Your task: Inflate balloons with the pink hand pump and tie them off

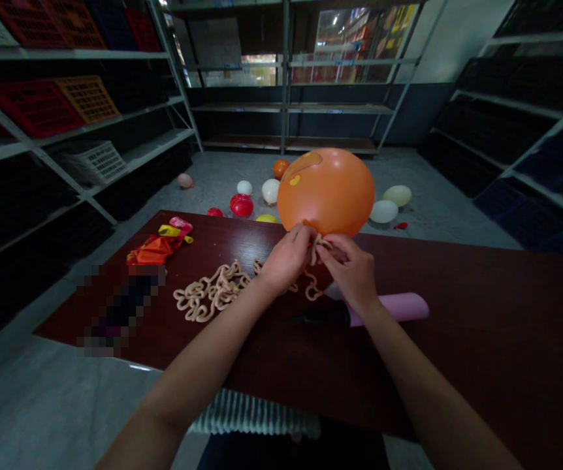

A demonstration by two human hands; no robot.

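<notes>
A large inflated orange balloon (pixel 330 189) with a printed pattern stands above the table, its neck end toward me. My left hand (pixel 286 256) is closed in a pinch at the balloon's neck. Fingers of my right hand (pixel 353 266) are pinched on a beige cord (pixel 219 290) right beside the neck. Part of this cord hangs below my fingertips, and the rest lies in a loose, curly heap left of my left forearm. How the cord passes around the neck is hidden by my fingers. Under my right wrist lies a pink hand pump (pixel 403 307) with a black end.
Flat orange, yellow and pink balloons (pixel 157 248) lie at the left of the dark red table (pixel 458 313), near a blurred-out object (pixel 125 310). Several inflated balloons, including a red one (pixel 242 205), rest on the floor beyond. Shelves with crates (pixel 90 98) line the room.
</notes>
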